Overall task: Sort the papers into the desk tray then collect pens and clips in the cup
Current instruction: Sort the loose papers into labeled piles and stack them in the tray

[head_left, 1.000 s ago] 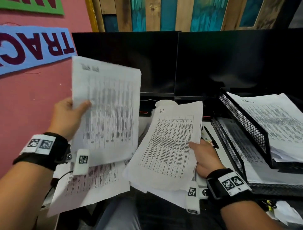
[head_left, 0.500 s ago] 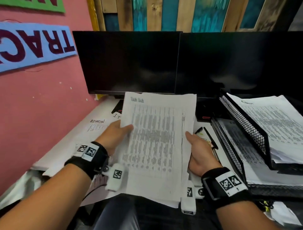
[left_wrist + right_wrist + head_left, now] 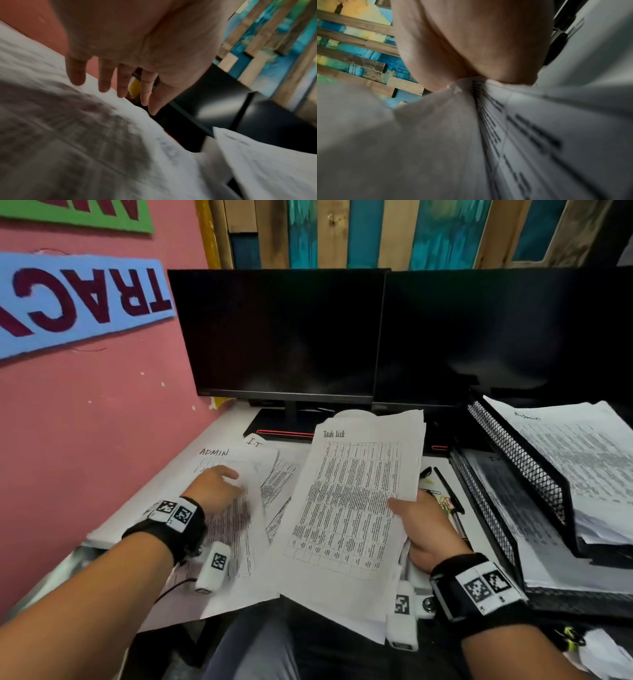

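My right hand (image 3: 423,529) pinches the "Task List" stack (image 3: 356,501) by its right edge, thumb on top, tilted above the desk beside the desk tray (image 3: 513,474), while my left hand (image 3: 214,487) reaches, fingers straight and spread, over the "ADMIN" sheet (image 3: 236,529).

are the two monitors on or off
Off, or at least blank: both monitors show plain black screens with only faint reflections.

Left hand (image 3: 214,489) palm down, fingers (image 3: 104,77) straight, spread. Right hand (image 3: 423,530) thumb-pinching, wrist raised.
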